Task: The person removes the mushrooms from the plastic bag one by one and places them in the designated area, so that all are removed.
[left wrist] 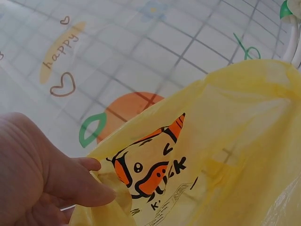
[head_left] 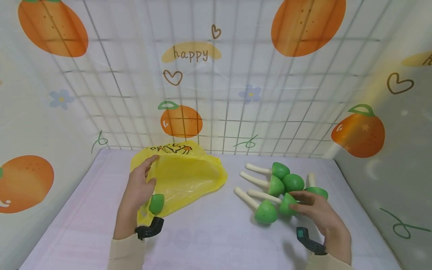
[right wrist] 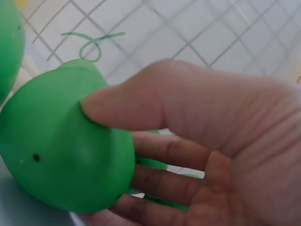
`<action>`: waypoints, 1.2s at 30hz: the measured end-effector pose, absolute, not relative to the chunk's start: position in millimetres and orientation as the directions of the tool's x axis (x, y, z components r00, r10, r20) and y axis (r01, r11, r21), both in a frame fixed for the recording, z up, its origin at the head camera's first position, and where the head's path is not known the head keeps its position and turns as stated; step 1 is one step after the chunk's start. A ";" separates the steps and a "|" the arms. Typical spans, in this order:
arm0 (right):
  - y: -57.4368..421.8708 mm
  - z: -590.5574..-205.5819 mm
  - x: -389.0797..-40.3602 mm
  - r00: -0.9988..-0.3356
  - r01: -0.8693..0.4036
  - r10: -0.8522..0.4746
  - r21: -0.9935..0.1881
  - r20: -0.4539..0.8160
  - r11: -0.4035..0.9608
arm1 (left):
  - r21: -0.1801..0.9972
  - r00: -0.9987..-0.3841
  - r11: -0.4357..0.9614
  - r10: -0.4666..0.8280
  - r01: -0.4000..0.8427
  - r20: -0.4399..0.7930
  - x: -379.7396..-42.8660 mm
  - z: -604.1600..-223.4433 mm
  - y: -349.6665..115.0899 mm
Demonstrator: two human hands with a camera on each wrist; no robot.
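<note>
A yellow plastic bag (head_left: 189,172) with a printed duck (left wrist: 146,174) lies spread on the table's left half. My left hand (head_left: 139,187) pinches its edge between thumb and fingers. Just below that hand a green toy mushroom cap (head_left: 156,203) shows against the bag; I cannot tell whether it is inside. At the right, my right hand (head_left: 318,212) holds a toy mushroom by its green cap (right wrist: 61,150), its cream stem (head_left: 263,195) pointing left. Around it lie several similar toy mushrooms, one (head_left: 266,212) close in front and another (head_left: 315,192) behind the hand.
The pale table (head_left: 206,236) ends at a back wall of white wire grid behind a sheet (head_left: 229,90) printed with oranges and hearts. Similar sheets hang at both sides. A black wrist device (head_left: 150,228) sits on the left wrist, another (head_left: 308,240) on the right.
</note>
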State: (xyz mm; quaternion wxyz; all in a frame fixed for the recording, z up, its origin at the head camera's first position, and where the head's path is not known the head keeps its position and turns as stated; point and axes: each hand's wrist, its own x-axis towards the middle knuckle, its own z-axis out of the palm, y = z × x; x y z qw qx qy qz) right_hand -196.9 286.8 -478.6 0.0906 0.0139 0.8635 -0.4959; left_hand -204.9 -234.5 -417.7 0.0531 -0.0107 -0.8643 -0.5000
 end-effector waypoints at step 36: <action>269.2 -455.6 -194.6 -0.994 -0.105 -0.059 -0.890 0.087 0.443 | 0.863 -0.993 0.501 -0.044 0.070 0.106 -203.5 -415.4 -235.2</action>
